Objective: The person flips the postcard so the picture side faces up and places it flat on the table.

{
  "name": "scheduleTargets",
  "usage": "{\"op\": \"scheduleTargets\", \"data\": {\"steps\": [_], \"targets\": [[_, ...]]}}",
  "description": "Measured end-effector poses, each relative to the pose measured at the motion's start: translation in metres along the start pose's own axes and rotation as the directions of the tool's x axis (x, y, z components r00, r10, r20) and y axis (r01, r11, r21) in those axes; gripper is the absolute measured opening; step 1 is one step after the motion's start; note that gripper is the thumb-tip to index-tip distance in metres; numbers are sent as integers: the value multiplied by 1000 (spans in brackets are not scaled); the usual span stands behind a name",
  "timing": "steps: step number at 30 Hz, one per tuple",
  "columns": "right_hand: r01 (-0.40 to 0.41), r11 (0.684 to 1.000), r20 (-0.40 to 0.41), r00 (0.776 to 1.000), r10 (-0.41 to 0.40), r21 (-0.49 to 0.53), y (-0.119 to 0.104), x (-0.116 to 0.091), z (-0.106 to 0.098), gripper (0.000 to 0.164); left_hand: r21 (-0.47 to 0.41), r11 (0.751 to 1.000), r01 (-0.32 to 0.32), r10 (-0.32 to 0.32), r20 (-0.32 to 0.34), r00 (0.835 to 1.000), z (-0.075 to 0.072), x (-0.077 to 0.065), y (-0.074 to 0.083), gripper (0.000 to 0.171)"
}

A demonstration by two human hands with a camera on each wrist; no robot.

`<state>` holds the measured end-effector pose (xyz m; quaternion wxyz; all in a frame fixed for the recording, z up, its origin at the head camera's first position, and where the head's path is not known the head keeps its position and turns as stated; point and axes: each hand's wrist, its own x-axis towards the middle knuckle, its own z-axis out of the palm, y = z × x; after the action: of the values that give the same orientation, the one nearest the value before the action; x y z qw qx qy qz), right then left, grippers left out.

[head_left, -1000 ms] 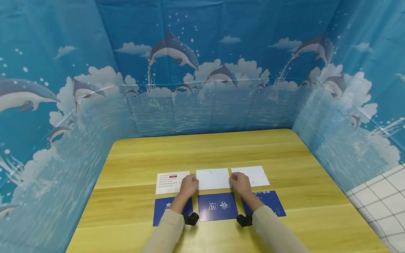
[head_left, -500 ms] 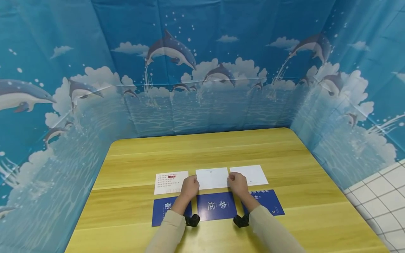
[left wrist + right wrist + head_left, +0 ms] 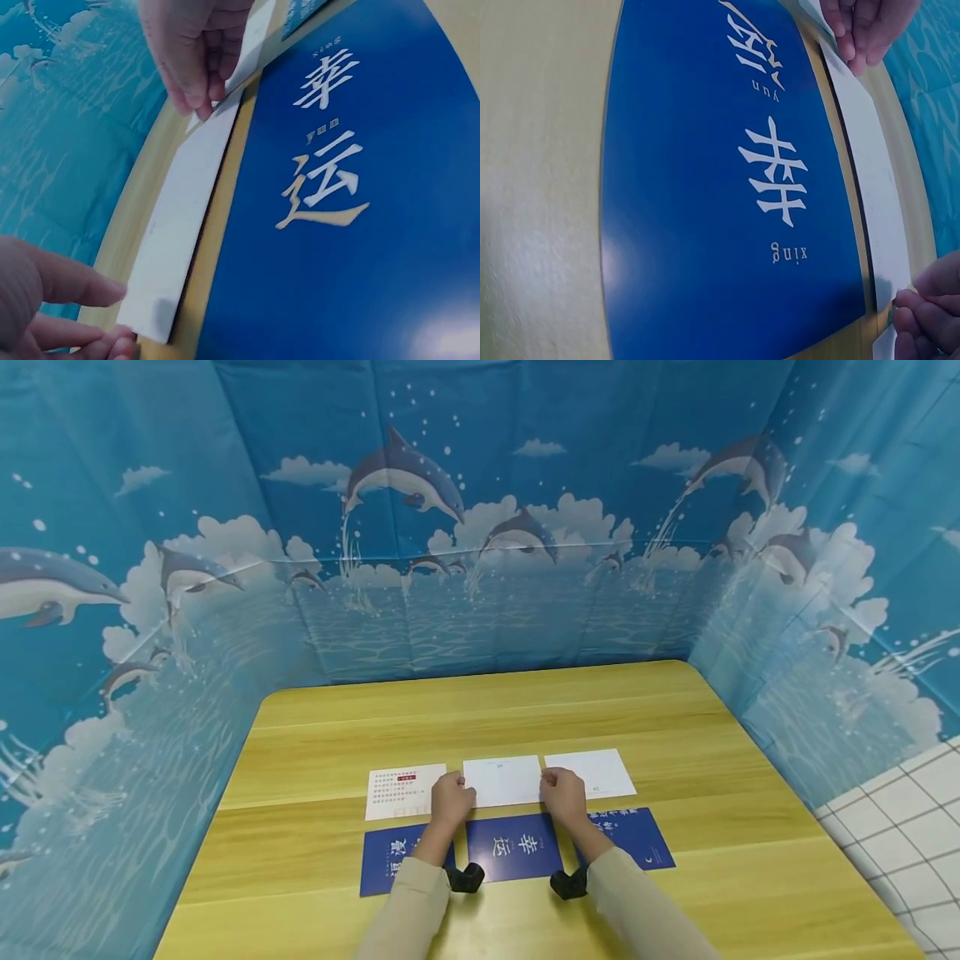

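The middle white card (image 3: 501,783) lies in the centre of the far row on the table (image 3: 315,727), its long edges running across in front of the person, between two other white cards and just beyond the middle blue card (image 3: 513,850). It is a plain, flat rectangle, clean and nearly blank, with one small, faint mark near its far edge. In the wrist views its surface looks smooth and pale, and a thin dark line runs along its near edge.

The left hand (image 3: 452,799) holds the card's left end, the right hand (image 3: 564,797) its right end. The right grip is narrow, finger and thumb pinching the edge; the left grip also appears to pinch its corner, though the contact is partly hidden.

The left white card (image 3: 401,792) carries lines of reddish print and a solid red block; the right white card (image 3: 607,772) is mostly bare, with a small mark towards its near edge. The middle blue card bears two large white characters, one with a gold stroke, turned sideways to the person, with "xing" and "yun" in small letters. The left blue card (image 3: 378,864) and right blue card (image 3: 641,839) have white lettering, each partly covered by a forearm.
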<state>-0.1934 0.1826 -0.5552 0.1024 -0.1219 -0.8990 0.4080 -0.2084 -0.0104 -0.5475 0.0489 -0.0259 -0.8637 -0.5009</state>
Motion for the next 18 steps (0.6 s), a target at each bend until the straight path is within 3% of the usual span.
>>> {"op": "scheduleTargets", "data": {"steps": [8, 12, 15, 18], "targets": [[-21, 1000, -24, 999, 21, 12, -2, -1, 1, 20, 125, 992, -29, 42, -107, 993, 12, 2, 1, 42], [-24, 1000, -30, 999, 25, 20, -2, -1, 2, 19, 93, 994, -50, 64, -144, 987, 15, 5, 1, 34], [-26, 999, -35, 999, 27, 33, -1, 0, 1, 19, 36, 998, -49, 53, -135, 989, 14, 7, 1, 19], [-41, 998, -29, 999, 42, 48, -1, 1, 0, 20, 33, 998, -47, 51, -124, 991, 14, 8, 1, 18]]}}
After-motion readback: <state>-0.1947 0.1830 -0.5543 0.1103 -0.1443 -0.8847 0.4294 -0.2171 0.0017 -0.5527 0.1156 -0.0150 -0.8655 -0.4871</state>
